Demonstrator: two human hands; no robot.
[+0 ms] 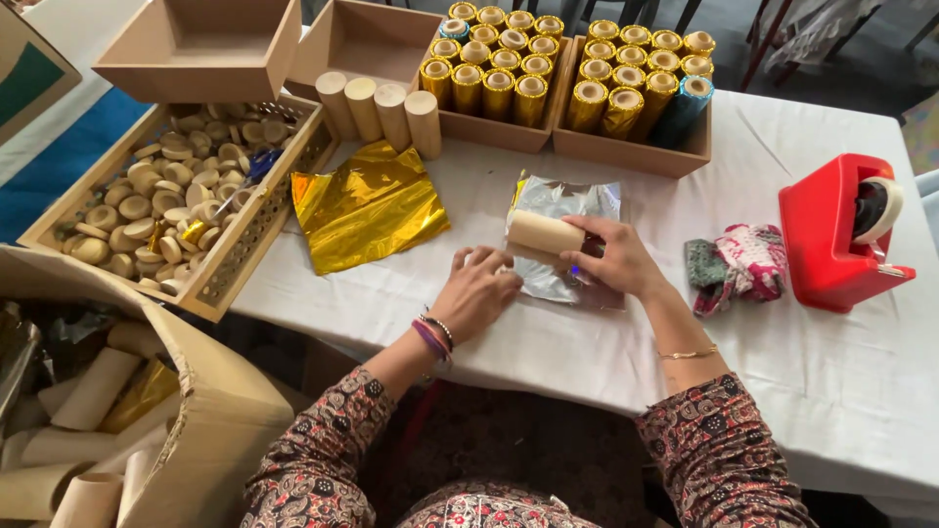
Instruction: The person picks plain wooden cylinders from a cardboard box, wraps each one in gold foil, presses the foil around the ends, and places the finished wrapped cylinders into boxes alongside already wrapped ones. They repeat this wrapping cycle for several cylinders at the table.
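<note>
tube across foil, right hand on it

tube [544, 233] lay on the silver foil sheet [562, 201], long axis running nine to three o'clock across the white tablecloth [831, 372]. right hand [614, 257] was at its three o'clock end, fingers curled around that end, thumb beneath. left hand [479, 289] sat at about seven o'clock from the tube, just beside it, fingers bent and pressing the foil's near edge, holding nothing. right hand was the nearer one. gold foil sheet [367, 205] lay at nine o'clock, red tape dispenser [839, 233] at three.
</note>
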